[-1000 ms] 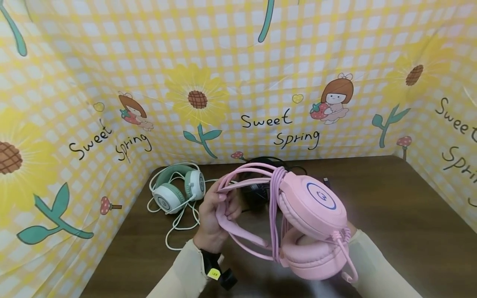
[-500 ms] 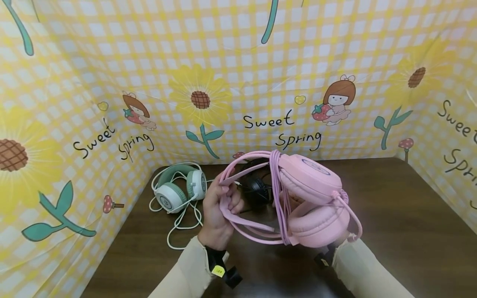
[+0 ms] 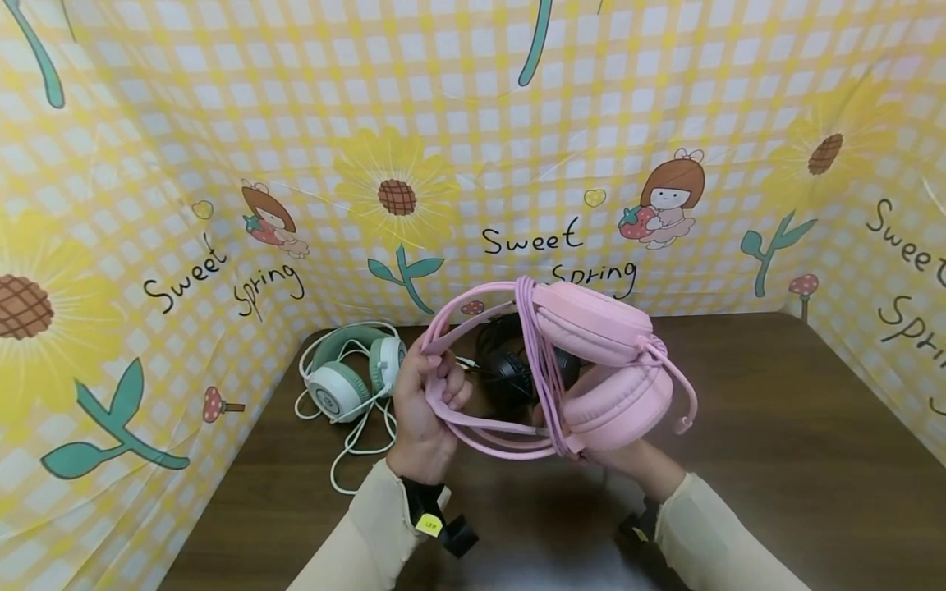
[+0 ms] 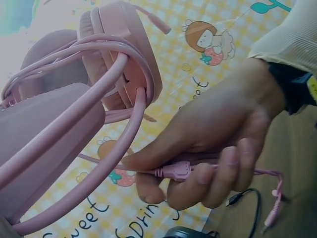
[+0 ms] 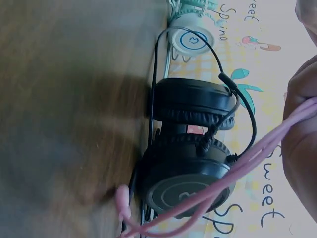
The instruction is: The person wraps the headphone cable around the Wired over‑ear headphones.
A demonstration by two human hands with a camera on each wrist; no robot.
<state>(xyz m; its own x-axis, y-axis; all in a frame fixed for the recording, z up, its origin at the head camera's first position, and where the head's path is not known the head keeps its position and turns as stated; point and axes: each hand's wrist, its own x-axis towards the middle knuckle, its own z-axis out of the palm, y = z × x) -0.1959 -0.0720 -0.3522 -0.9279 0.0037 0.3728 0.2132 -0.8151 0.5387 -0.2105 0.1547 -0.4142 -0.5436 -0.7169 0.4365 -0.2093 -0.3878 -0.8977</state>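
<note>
My left hand [image 3: 423, 419] grips the headband of a pink headset [image 3: 619, 410], holding it above the table. Purple-pink cable [image 3: 538, 361] is wound around the headset between headband and ear cups. Behind and below the ear cups is my right hand [image 3: 641, 466], partly hidden in the head view. The left wrist view shows the right hand [image 4: 213, 134] pinching the headset's cable, with a pink connector [image 4: 177, 171] along its curled fingers. Beyond them hangs a thin pink cable end with a plug [image 4: 271, 215]. A short microphone arm [image 3: 687, 394] sticks out from the ear cups.
A white-and-green headset [image 3: 336, 390] with a loose white cable lies at the table's back left. Partly hidden behind the pink headset lies a black headset [image 3: 506, 373]. A yellow checked cloth [image 3: 473, 164] encloses the brown table [image 3: 776, 427].
The pink headset has risen and tilted, then shifted slightly left. My right hand, hidden earlier behind the ear cups, now shows below them. The left hand keeps its grip on the headband.
</note>
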